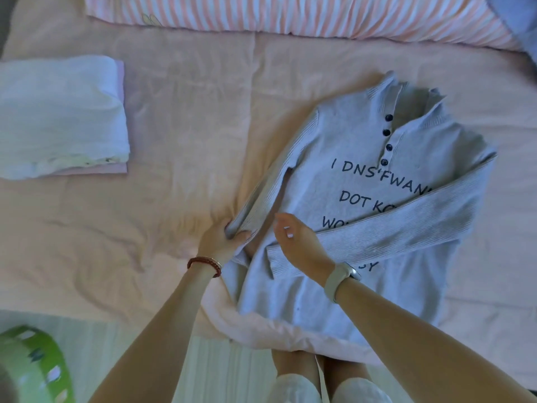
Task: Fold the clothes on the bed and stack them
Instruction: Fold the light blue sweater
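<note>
A grey knit sweater [357, 181] with dark buttons and black lettering lies face up on the pink bed [189, 117]. Its right sleeve is folded across the chest, cuff near the middle. My left hand [223, 239] grips the cuff end of the other sleeve at the sweater's left side. My right hand [296, 242] hovers just above the folded sleeve's cuff, fingers relaxed and holding nothing. At the far left sits a stack of folded clothes [61, 114], white on top of pale pink.
A pink-and-white striped pillow [290, 16] lies along the head of the bed. A blue fabric corner [520, 21] shows at top right. A green round container [35, 365] stands on the floor at bottom left. Bare sheet stretches between stack and sweater.
</note>
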A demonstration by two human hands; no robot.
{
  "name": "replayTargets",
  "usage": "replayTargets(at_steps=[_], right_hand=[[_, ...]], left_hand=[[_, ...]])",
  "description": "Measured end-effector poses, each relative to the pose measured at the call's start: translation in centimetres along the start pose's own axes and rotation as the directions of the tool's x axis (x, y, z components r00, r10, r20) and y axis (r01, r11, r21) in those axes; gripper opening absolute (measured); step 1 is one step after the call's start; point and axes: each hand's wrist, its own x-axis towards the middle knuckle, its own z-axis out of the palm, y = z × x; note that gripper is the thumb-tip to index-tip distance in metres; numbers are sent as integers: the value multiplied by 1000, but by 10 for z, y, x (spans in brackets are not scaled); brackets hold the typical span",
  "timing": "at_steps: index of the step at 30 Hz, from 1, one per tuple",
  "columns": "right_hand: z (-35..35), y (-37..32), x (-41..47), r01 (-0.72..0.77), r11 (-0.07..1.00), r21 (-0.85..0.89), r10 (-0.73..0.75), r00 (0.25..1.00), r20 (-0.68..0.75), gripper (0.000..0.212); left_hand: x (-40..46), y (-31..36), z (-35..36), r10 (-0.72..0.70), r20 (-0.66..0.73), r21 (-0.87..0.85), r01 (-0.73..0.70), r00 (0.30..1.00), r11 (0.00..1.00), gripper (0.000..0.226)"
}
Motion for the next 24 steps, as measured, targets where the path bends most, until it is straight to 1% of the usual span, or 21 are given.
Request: replayTargets(at_steps=[2,3,4,5,7,9,11,13,14,16,18,21,22,24], right_hand=[[5,-15,11,-110,975,191,117,993,-26,39],[8,-23,18,-184,934,306,198,980,-15,39],[11,-32,25,-259,865,430,281,960,14,35],[14,-40,30,-317,783,535,342,938,54,26],[18,-53,38,-354,654,669,386,916,108,11],[20,-59,40,-328,566,757,392,914,103,6],[24,-57,38,-303,536,788,394,915,84,6],[28,-53,32,-322,575,752,429,901,58,8],[30,-50,29,-332,602,726,445,895,40,10],[30,-44,23,-333,632,700,444,895,24,12],[26,-41,18,-322,635,702,425,905,31,15],[17,-44,14,-298,638,709,383,923,44,18],[14,-47,13,-293,623,725,364,929,63,16],[5,-52,13,-292,555,779,310,941,132,12]], left_hand=[[-8,2,-8,99,-124,56,-93,987,994,28],[-12,3,-13,146,-140,67,-137,979,988,29],[-15,5,-19,179,-132,63,-172,975,983,30],[-18,5,-25,202,-115,45,-198,973,979,30],[-21,4,-37,221,-105,-7,-223,970,975,29],[-21,0,-49,194,-177,-55,-206,965,977,23],[-15,-5,-61,142,-290,-90,-174,946,981,13],[-7,-9,-69,82,-362,-128,-137,929,982,6],[-3,-11,-73,58,-379,-138,-118,923,983,6],[6,-12,-80,44,-401,-99,-91,915,991,14],[12,-10,-89,74,-426,-28,-94,902,995,19],[11,4,-104,130,-455,49,-121,881,991,21],[7,11,-106,170,-442,61,-160,881,985,22],[-12,28,-102,311,-361,80,-303,879,950,27]])
